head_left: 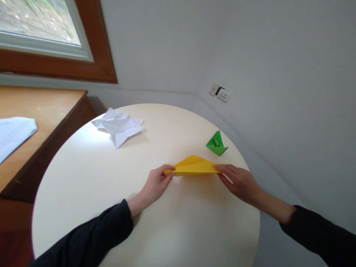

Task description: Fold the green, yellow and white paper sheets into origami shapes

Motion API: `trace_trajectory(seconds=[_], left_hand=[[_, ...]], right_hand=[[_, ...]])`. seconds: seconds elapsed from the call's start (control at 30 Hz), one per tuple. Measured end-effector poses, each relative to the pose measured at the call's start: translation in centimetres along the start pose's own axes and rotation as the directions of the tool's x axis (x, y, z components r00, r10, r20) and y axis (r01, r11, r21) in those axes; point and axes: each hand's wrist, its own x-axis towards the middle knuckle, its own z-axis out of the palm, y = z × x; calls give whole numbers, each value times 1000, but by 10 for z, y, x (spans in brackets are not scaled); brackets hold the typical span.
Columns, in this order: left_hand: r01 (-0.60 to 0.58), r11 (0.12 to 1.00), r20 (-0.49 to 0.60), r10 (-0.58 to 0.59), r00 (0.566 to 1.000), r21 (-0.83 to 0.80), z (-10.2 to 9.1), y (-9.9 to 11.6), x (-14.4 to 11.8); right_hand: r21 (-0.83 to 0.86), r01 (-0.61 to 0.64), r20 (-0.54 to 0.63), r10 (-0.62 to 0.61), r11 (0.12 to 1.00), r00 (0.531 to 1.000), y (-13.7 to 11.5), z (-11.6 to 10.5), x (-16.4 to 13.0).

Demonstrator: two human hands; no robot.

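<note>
A round cream table (83, 193) fills the lower middle of the frame. Crumpled white paper (119, 128) lies upper left of centre, a small green folded piece (217, 144) right of centre. Between them, a folded yellow paper (194, 166) sits at mid-frame, pinched at its ends by the left hand (155, 185) and right hand (240, 181) (both grasping). Uneven pulling could skew the crease or tear it.

No words, labels, brands or numbers can be read anywhere. The pale sheet of paper (13, 135) on the wooden desk, far to the left of the left hand (157, 184), carries faint lines too blurred to make out.
</note>
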Motion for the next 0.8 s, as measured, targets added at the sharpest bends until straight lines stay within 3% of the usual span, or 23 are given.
trace_trajectory(seconds=[0.17, 0.43, 0.8], left_hand=[[122, 977, -85, -138, 987, -175, -4, 3, 6], [189, 951, -159, -232, 960, -247, -9, 4, 9], [161, 983, -146, -147, 978, 92, -8, -11, 9]], right_hand=[[-46, -27, -84, 23, 999, 996, -1, -8, 13], [-76, -30, -125, 20, 997, 992, 1, -8, 15], [0, 133, 49, -133, 991, 990, -36, 11, 15]])
